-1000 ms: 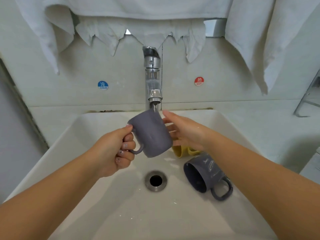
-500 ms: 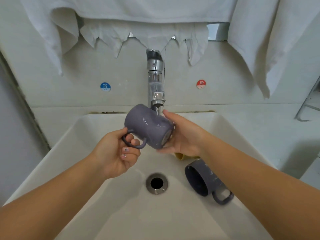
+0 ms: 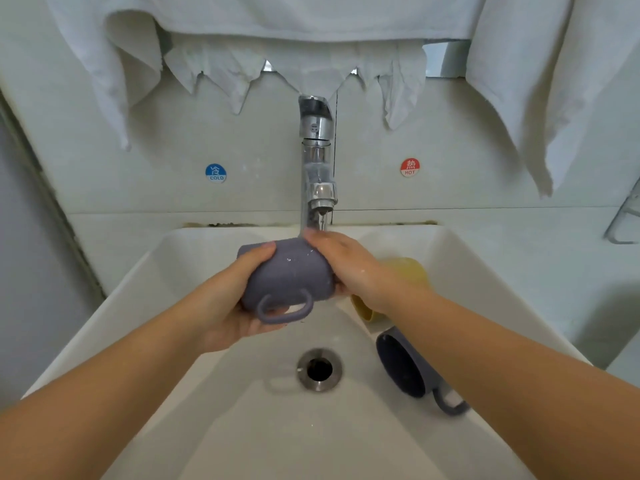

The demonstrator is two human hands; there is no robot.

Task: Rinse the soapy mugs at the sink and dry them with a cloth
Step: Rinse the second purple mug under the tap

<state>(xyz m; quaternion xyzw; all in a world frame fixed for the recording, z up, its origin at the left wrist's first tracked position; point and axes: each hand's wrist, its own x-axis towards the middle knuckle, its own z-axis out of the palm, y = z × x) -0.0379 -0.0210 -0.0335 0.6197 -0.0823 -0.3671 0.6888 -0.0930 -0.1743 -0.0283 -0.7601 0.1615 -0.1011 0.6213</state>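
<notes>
A grey-purple mug [image 3: 289,277] lies on its side under the chrome tap [image 3: 317,164], handle toward me. My left hand [image 3: 235,299] grips its base end from below, thumb on top. My right hand [image 3: 349,268] holds the rim end, fingers over the top, under a thin stream of water. A second grey mug [image 3: 410,370] lies on its side in the white sink [image 3: 194,344] at the right. A yellow mug [image 3: 403,271] lies behind my right wrist, partly hidden.
The drain [image 3: 319,369] sits in the middle of the basin. White cloths [image 3: 540,81] hang from a rail above the tap. Cold [image 3: 215,173] and hot [image 3: 410,167] stickers flank the tap. A metal rack edge [image 3: 623,220] shows at the far right.
The mug went from upright by its handle to lying on its side. My left hand moved from the handle to the mug's body. My right hand closed over the rim end.
</notes>
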